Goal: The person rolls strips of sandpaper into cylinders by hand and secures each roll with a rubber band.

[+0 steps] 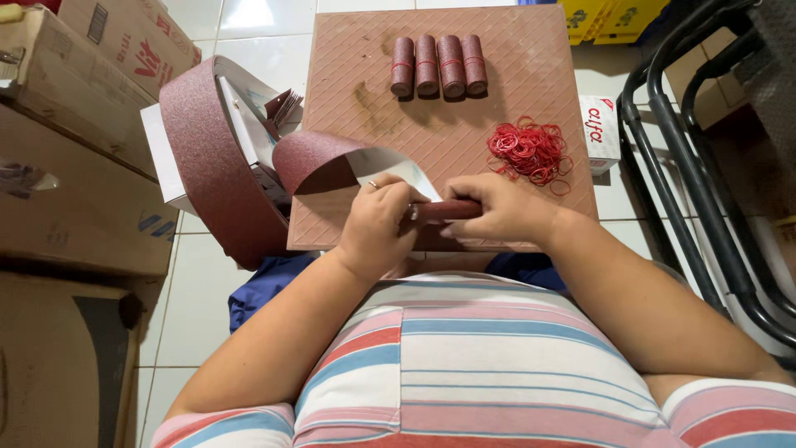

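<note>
1. Big sandpaper roll (211, 158) sits at 9 o'clock, off the board's left edge, leaning on white boxes (166, 162). Its loose strip (332, 162) curves right toward the hands. Judgement: keep that feed slack, not kinked, so the wrap stays even.
2. Left hand (377, 228), 6 o'clock of the board: fingers curled, closed over the strip's tail and the left end of the small roll. Ring on one finger. Judgement: thumb should press the tail flat as it turns.
3. Small sandpaper roll (444, 210) lies horizontal between both hands at the near edge of the tile board (348, 83). Only the middle shows; ends are hidden by fingers. Judgement: roll tight, edges flush, else it telescopes.
4. Right hand (502, 207): fingers closed round the roll's right end, palm down. Judgement: hold it pinched so the wind cannot spring back.
5. Four finished rolls (438, 65) at 12 o'clock, side by side, each banded red. Use them as the diameter reference.
6. Red rubber bands (531, 151) piled at 2 o'clock, near the right hand. Small white box (601, 133) at 3 o'clock, just off the board.
</note>
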